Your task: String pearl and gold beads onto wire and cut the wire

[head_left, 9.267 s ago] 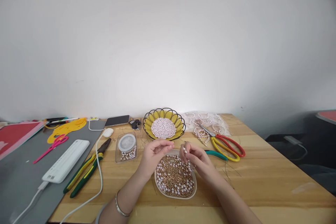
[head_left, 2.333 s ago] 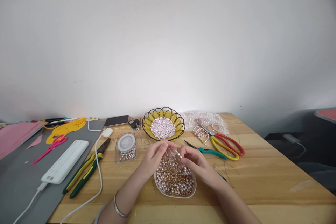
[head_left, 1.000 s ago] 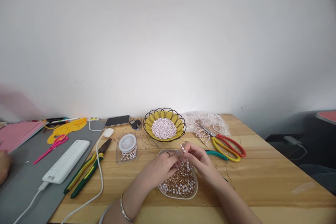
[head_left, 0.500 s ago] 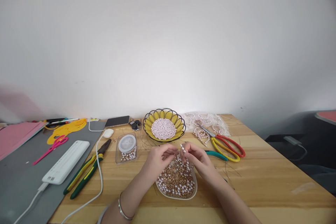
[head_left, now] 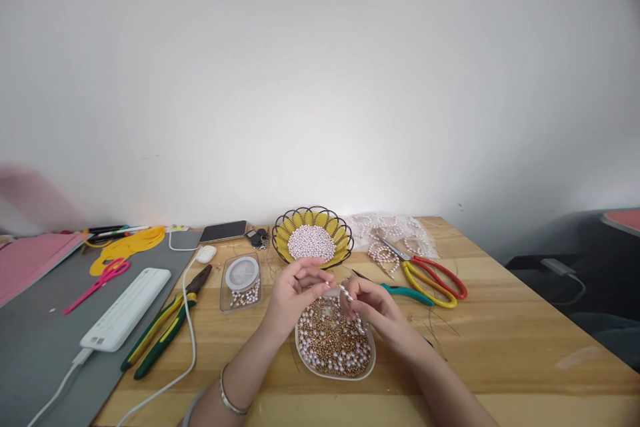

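My right hand (head_left: 375, 307) is closed in a pinch on a short strand of white pearl beads (head_left: 347, 293), whose lower end dangles by the fingers. To its left, my left hand (head_left: 299, 295) pinches thumb to fingertips; a small pale bead (head_left: 328, 283) shows at the tips, apparently at the strand's end. Any thread between the hands is too fine to make out. Both hands hover over a white dish (head_left: 336, 377) filled with gold and pearl-white beads (head_left: 333, 340). Behind them stands a yellow basket with black looped rim (head_left: 280, 253), holding small pale beads (head_left: 311, 245).
Right of the hands lie teal-handled pliers (head_left: 410, 293), red-and-yellow scissors (head_left: 433, 280) and beaded strands (head_left: 384, 257) on plastic. Leftward are a clear box (head_left: 241, 282) with a spool, green-yellow pliers (head_left: 167, 323), a white cable (head_left: 193, 340), power bank (head_left: 125, 309) and phone (head_left: 223, 231).
My left hand has moved slightly left and up, away from the right hand. The strand now stretches toward the left fingertips. My right hand stays nearly in place.
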The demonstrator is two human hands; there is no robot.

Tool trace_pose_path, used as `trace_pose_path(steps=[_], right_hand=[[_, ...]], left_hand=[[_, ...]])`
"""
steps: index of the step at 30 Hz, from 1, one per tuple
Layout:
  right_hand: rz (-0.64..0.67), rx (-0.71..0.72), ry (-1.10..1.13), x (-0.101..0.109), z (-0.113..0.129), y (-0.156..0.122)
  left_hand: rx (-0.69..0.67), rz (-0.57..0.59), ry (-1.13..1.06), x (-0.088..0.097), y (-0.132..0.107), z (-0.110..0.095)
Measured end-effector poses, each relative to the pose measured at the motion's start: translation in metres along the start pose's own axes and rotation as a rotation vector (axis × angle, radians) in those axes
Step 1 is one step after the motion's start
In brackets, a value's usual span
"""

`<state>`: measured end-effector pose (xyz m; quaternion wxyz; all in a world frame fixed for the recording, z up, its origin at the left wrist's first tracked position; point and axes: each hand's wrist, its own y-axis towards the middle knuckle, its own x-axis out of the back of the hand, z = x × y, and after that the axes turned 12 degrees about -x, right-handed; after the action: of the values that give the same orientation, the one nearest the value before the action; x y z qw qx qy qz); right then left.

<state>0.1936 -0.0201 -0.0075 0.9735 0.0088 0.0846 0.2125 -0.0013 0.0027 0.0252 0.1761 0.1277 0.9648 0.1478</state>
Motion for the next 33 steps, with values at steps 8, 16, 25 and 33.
trace_pose_path(steps=[8,16,25,33], right_hand=[[-0.009,-0.024,-0.029,-0.0018,0.0046,-0.0003],[-0.013,-0.071,-0.043,-0.0028,0.0061,-0.0010],[-0.002,-0.072,-0.034,-0.0025,0.0030,0.0005],[0.005,-0.090,-0.076,-0.0027,0.0045,-0.0002]], left_hand=[[-0.003,0.027,0.048,0.0012,-0.0013,-0.0013],[-0.013,0.033,0.062,0.0016,-0.0015,-0.0019],[-0.072,0.069,0.201,0.0006,-0.0034,0.0000],[-0.044,0.075,0.206,0.0019,-0.0039,-0.0007]])
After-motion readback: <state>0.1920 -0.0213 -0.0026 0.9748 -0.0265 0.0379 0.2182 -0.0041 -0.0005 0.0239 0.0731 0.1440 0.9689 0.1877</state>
